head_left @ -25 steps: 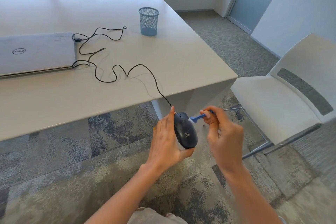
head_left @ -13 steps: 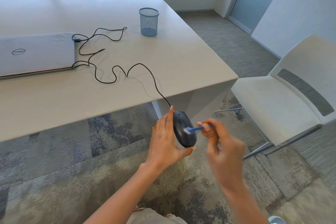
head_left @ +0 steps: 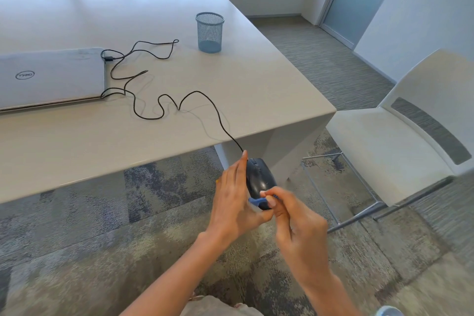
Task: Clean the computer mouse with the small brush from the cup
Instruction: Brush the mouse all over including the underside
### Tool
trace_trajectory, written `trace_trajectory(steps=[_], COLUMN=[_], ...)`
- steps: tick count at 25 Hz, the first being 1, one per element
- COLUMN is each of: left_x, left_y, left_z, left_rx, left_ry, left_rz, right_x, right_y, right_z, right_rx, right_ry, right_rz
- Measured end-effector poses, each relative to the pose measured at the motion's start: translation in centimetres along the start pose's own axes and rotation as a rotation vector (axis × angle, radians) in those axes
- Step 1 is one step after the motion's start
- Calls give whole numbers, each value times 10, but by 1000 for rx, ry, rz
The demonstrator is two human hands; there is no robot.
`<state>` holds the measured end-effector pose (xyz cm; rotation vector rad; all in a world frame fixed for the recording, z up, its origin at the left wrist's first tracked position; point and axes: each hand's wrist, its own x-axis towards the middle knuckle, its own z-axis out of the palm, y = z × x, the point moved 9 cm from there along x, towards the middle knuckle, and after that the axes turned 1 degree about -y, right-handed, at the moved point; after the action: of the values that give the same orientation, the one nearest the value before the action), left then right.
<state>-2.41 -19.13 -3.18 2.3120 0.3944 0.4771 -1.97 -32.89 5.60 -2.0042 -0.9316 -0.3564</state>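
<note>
A black computer mouse [head_left: 259, 178] is held in the air below the table's near edge, gripped from its left side by my left hand [head_left: 234, 200]. My right hand [head_left: 295, 223] pinches a small blue brush [head_left: 257, 201] whose tip lies against the mouse's near end. The mouse's black cable [head_left: 200, 100] runs up over the table edge and loops across the tabletop to the laptop. A blue mesh cup [head_left: 209, 32] stands upright on the table further back; it looks empty.
A closed silver laptop [head_left: 51, 77] lies at the table's left. The pale table [head_left: 256, 79] ends in a corner at the right. A white chair [head_left: 400, 141] stands to the right on patterned carpet.
My right hand has drawn the brush down along the mouse, from its upper part to its near end. My left hand keeps the mouse nearly still.
</note>
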Motion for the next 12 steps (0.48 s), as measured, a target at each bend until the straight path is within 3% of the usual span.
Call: trace_trajectory(steps=[5,12], left_x=[-3,-3], left_y=[-1,-7], left_z=[-2,-1], left_rx=[-4,7], left_ry=[-6,-3], left_rz=[9,-11], right_x=[35,7], right_y=[15,7], right_z=[-21,5], right_rx=[-85,-43], right_ry=[87,-96], right_rz=[14,-44])
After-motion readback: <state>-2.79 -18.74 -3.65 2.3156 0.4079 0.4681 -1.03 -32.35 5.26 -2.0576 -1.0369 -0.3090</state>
